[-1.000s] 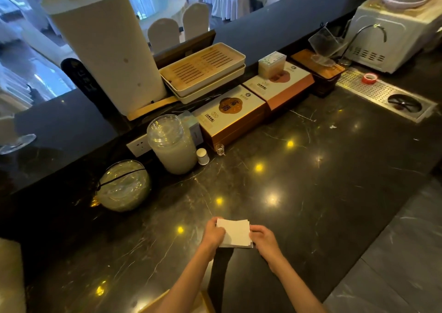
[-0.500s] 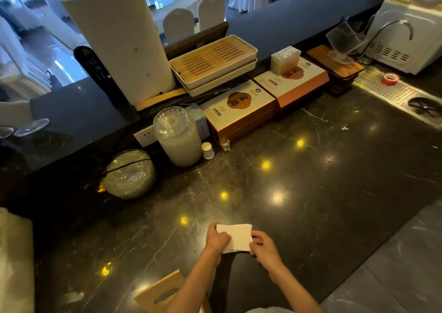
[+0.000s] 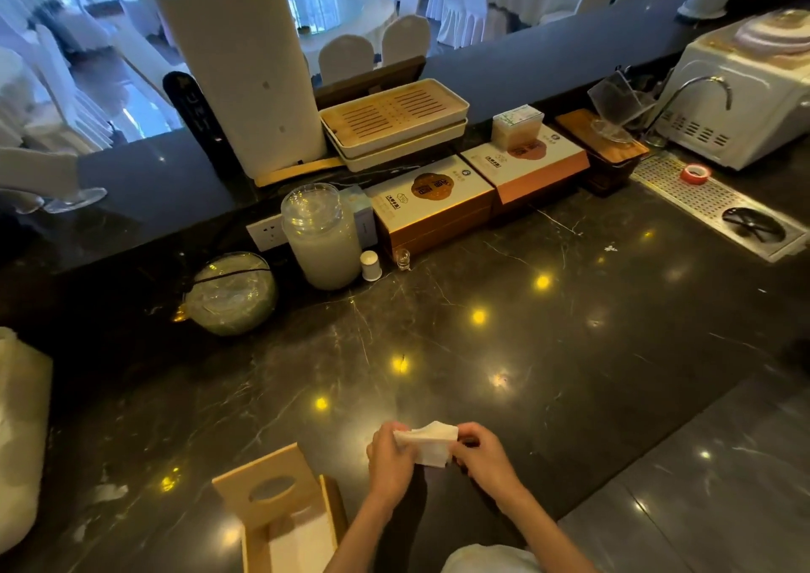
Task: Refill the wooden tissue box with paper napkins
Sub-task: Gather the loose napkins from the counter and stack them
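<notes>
we hold a small stack of paper napkins (image 3: 431,443) between both hands, just above the dark worktop (image 3: 548,353). our left hand (image 3: 390,463) is closed around the stack's left end, and our right hand (image 3: 484,458) pinches its right end with curled fingers. a second ago the stack lay flat and square between the hands; now it is bent, its top edge rumpled, so we seem to be squaring or folding it to fit. the wooden tissue box (image 3: 285,515) has come into view just left of and below our left hand, its lid with the oval slot tilted up and white napkins already lying inside. we judge the next step is carrying this stack over into the open box.
</notes>
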`<act>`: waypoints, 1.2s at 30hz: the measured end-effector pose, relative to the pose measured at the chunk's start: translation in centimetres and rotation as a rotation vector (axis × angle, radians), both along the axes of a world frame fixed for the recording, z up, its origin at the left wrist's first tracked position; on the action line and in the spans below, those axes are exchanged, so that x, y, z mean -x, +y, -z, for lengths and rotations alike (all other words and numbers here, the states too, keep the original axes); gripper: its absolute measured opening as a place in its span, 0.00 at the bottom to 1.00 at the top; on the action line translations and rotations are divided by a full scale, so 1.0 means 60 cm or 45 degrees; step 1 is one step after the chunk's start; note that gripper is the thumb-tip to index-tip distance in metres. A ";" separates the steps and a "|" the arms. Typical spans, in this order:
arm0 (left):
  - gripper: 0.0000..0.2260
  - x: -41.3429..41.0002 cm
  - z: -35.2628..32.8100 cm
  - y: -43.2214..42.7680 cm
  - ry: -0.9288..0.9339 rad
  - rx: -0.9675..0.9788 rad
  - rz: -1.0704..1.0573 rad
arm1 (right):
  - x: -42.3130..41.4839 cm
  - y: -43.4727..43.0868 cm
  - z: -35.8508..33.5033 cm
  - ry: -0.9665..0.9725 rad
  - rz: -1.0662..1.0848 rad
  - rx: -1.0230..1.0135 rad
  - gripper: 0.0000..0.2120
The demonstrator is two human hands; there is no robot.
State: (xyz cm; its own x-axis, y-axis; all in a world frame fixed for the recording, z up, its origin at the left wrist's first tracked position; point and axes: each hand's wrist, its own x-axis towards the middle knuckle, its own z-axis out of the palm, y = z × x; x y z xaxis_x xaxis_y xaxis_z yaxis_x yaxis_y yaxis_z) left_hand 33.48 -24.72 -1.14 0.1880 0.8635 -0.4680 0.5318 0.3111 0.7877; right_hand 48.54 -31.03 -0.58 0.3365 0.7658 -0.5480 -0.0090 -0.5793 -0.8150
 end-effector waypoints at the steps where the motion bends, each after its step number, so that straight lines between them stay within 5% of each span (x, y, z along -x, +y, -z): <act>1: 0.09 -0.001 0.000 -0.013 -0.105 -0.026 -0.012 | -0.006 -0.006 -0.001 -0.026 0.002 -0.056 0.07; 11: 0.21 0.011 0.031 -0.101 -0.120 -0.200 0.040 | -0.042 -0.051 0.028 -0.302 -0.157 -0.192 0.13; 15: 0.15 0.013 0.033 -0.104 -0.101 -0.289 0.087 | -0.038 -0.047 0.040 -0.214 -0.171 -0.176 0.22; 23: 0.23 0.001 0.045 -0.089 -0.113 -0.266 0.178 | -0.013 -0.047 0.041 -0.156 -0.297 -0.133 0.37; 36: 0.19 -0.004 0.040 -0.067 -0.195 -0.310 0.095 | -0.019 -0.028 0.030 -0.314 -0.279 -0.353 0.35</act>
State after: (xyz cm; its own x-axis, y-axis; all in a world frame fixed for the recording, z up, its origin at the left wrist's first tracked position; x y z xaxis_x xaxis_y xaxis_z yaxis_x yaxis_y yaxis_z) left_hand 33.74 -28.74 -3.52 0.3077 0.9280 -0.2102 0.4150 0.0679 0.9073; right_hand 49.67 -32.73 -2.36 0.2451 0.9406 -0.2351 0.3044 -0.3048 -0.9024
